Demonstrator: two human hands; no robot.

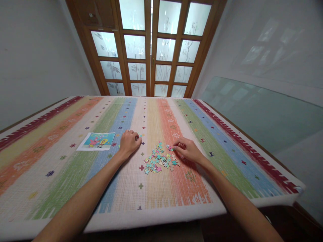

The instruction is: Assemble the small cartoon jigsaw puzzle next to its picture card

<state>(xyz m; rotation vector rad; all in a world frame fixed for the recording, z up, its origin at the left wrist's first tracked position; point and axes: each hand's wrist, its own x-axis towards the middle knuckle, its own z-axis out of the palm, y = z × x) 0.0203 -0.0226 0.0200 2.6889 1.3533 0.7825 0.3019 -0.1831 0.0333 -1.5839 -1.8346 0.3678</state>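
Right of the card (97, 142), the left hand (129, 143) is loosely curled; any hold cannot be told. Pieces (159, 158) are heaped centrally, apparently being sorted; at their edge the right hand (188, 150) is nearly closed, grip unclear, a precise pinch being called for.

Home, with tablecloth (158, 188) and glass-paned doors (147, 60)

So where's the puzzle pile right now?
In the head view, the pile lies just below centre on the striped cloth, right of the left hand and left of the right hand.
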